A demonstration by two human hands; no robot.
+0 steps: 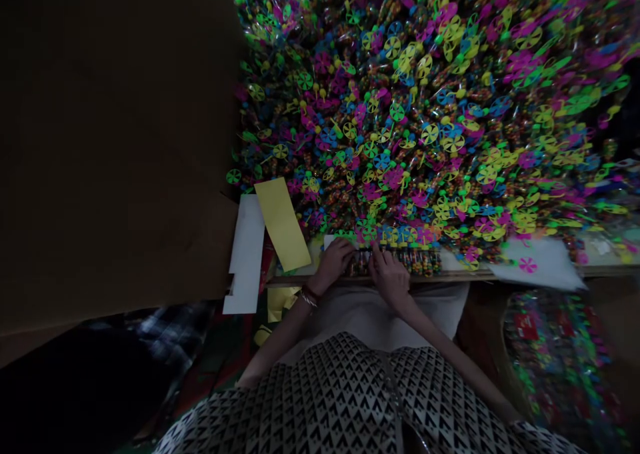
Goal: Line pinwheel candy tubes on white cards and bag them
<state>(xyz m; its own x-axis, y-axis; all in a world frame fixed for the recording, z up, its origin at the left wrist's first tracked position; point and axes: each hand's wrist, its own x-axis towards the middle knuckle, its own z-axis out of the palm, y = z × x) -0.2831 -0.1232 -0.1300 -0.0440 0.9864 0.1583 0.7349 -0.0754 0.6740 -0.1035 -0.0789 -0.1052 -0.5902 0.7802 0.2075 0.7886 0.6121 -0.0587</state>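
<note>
A row of small candy-filled tubes (420, 262) with coloured pinwheel tops lies along the near table edge. At the row's left end, my left hand (336, 261) rests with curled fingers by a white strip; what its fingertips hold, if anything, is too dark to tell. Just to the right, my right hand (390, 275) reaches onto the tubes, its fingertips touching them near their tops. Whether it grips one I cannot make out. Behind both hands spreads a big heap of similar tubes (380, 134) with pink, green, yellow and blue pinwheels.
A large brown cardboard panel (115, 141) stands at the left. Beside it are a white card (247, 254) and a yellow card (283, 224). A white sheet (537, 262) overhangs the edge at right, above a clear bag of packed tubes (560, 361). Dark plaid cloth shows lower left.
</note>
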